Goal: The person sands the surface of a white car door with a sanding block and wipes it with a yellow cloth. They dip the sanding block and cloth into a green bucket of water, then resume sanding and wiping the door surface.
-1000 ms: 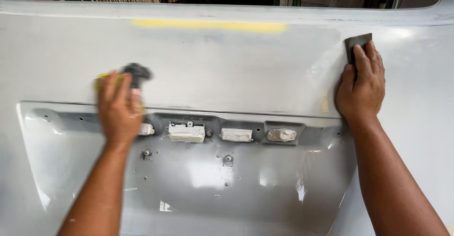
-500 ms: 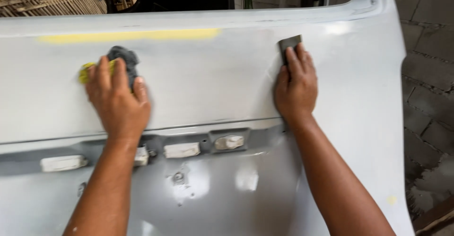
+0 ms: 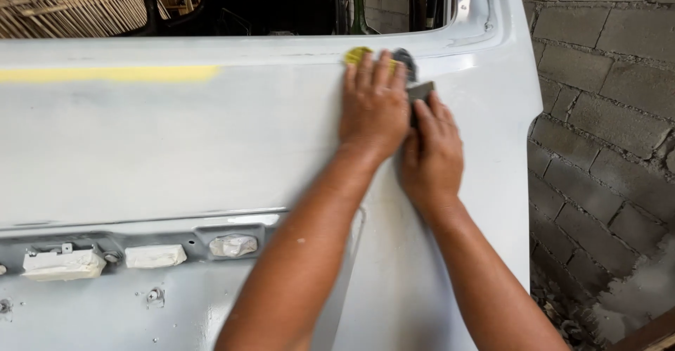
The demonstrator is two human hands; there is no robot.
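- Both hands press flat on the grey panel [image 3: 211, 147], high up near its right edge, just below the window opening [image 3: 281, 3].
- Left hand [image 3: 373, 108] lies with fingers together and stretched out over a yellow sponge [image 3: 357, 55]; only a yellow edge and a dark grey bit of it peek out beyond the fingertips, so the hand pins it to the panel rather than closing round it.
- Right hand [image 3: 432, 154] sits just beside the left one, touching it, fingers extended over a small dark sanding block [image 3: 420, 91] whose top corner shows at the fingertips (held flat, not clasped).
- Done, as far as I can judge: most of the panel looks evenly matt grey and smooth, which suggests the broad middle is already rubbed down.
- Left, by the look of it: a yellow strip [image 3: 105, 74] along the upper left is untouched in colour, and the top right corner under the hands is the spot being worked.
- Lower down, the recess [image 3: 140, 302] has fittings wrapped in pale masking [image 3: 63, 263], so it seems prepared but not sanded as finely; small specks mark it.
- To the right stands a block wall [image 3: 605, 112], well apart from the hands.
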